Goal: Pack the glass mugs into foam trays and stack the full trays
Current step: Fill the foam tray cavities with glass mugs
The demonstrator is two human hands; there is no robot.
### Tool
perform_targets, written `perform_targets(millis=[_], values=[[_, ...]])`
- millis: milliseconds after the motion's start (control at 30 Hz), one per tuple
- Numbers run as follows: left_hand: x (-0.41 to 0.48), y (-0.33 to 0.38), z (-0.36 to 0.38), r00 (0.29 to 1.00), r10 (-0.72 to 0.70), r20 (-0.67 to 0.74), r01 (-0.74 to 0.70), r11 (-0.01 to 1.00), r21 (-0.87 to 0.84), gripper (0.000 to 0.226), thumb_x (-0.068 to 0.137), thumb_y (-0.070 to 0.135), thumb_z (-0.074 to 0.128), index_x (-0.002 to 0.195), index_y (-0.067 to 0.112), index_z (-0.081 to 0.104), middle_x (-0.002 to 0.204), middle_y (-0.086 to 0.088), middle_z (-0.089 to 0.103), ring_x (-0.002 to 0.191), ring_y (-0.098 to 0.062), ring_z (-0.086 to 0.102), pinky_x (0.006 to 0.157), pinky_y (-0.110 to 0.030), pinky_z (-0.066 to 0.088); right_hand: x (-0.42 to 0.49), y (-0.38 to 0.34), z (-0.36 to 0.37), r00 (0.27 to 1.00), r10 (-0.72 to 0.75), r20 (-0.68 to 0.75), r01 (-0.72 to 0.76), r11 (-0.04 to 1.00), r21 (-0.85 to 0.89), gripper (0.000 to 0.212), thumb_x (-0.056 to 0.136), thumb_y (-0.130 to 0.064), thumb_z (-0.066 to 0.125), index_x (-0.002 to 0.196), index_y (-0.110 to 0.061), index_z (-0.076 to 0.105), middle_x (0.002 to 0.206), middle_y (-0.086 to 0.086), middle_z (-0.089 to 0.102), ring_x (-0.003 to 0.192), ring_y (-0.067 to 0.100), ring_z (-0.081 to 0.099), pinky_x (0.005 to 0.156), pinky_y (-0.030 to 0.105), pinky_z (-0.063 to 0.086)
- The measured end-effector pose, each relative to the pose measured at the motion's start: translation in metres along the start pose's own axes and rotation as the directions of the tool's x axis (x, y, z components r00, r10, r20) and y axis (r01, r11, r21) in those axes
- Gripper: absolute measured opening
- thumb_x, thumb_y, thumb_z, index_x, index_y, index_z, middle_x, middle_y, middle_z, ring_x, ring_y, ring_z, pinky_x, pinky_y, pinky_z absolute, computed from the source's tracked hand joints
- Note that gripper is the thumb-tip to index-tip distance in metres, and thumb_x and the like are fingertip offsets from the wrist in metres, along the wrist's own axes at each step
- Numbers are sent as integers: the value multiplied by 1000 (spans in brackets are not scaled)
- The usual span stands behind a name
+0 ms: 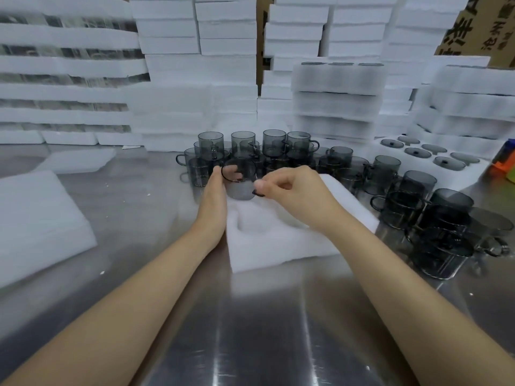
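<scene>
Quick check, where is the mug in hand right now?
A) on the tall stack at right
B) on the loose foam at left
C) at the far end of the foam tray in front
C: the mug, held by the left hand and right hand, is at the far end of the foam tray.

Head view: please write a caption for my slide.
The left hand and right hand hold a grey glass mug over a foam tray.

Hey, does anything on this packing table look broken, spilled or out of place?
Nothing looks broken or spilled. Only a few white foam crumbs lie on the steel table, and the mug between the left hand and right hand is tilted over the foam tray.
</scene>
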State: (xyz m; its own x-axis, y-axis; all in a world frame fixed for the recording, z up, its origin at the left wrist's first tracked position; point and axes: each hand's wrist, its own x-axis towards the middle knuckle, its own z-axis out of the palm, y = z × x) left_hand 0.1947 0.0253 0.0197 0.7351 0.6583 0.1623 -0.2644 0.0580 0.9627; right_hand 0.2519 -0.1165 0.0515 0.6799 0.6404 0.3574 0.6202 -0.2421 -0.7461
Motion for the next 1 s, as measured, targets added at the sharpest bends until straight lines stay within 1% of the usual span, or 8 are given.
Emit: perform_targets(millis=[100, 267, 400, 533, 667, 867, 933, 1000], values=[[0, -1, -2, 998, -18, 65, 16, 999, 28, 54, 103, 45, 23, 86, 21, 68, 107, -9, 68, 115, -32, 58, 108, -52, 37, -2, -6, 1, 998, -41, -43, 40, 999, -37, 19, 90, -27, 64, 83, -11, 72, 93, -5, 70, 80, -2, 60, 72, 11, 43], [-1, 2, -6, 996, -42, 79, 33, 993, 114, 46, 101, 43, 35, 89, 17, 70, 108, -9, 70, 110, -27, 62, 107, -49, 39, -4, -6, 1, 995, -102, 3, 102, 995, 3, 33, 92, -18, 60, 125, -19, 58, 116, -8, 61, 95, 1, 59, 77, 9, 46], [-1, 3, -10, 994, -67, 84, 50, 980, 193, 42, 99, 45, 39, 96, 18, 71, 107, -3, 71, 106, -20, 64, 105, -44, 42, -3, -4, 4, 995, -100, 12, 101, 995, -22, 30, 94, -16, 58, 123, -17, 62, 117, -9, 60, 95, 0, 59, 79, 8, 45], [0, 3, -11, 997, -73, 30, 68, 988, 140, 26, 97, 39, 48, 97, 23, 68, 111, 3, 67, 111, -15, 60, 105, -37, 42, -1, 2, 5, 995, -82, 48, 89, 981, -175, 16, 91, -18, 61, 104, -12, 67, 119, -6, 59, 108, 9, 55, 89, 22, 43], [5, 2, -13, 993, -108, 48, 99, 983, 156, 15, 93, 27, 57, 95, 21, 71, 102, 7, 69, 103, -12, 62, 91, -26, 47, 1, 3, 5, 994, -31, 107, 54, 973, -223, 19, 90, -26, 62, 106, -16, 68, 125, -6, 60, 116, 10, 54, 94, 27, 42], [11, 2, -20, 979, -170, 113, 153, 978, 143, 9, 93, 19, 61, 97, 21, 69, 111, -2, 69, 110, -20, 63, 100, -35, 48, -1, 0, -11, 964, 28, 263, 7, 991, -131, 20, 93, -24, 59, 107, -18, 72, 120, -3, 67, 104, 10, 62, 89, 27, 48], [12, 3, -22, 972, -193, 133, 174, 975, 139, 12, 91, 18, 63, 102, 20, 68, 110, -3, 69, 107, -20, 64, 97, -34, 49, -1, 0, -22, 990, -7, 144, 9, 1000, -17, 18, 94, -17, 58, 99, -12, 74, 102, 1, 73, 91, 8, 66, 82, 16, 47], [13, 5, -23, 949, -246, 199, 216, 964, 158, 29, 88, 11, 65, 117, 18, 63, 110, -4, 68, 98, -19, 67, 88, -30, 52, 0, 6, -38, 988, 16, -151, -13, 1000, 21, 17, 94, -11, 56, 97, -12, 73, 95, 1, 73, 88, 4, 65, 82, 11, 45]])
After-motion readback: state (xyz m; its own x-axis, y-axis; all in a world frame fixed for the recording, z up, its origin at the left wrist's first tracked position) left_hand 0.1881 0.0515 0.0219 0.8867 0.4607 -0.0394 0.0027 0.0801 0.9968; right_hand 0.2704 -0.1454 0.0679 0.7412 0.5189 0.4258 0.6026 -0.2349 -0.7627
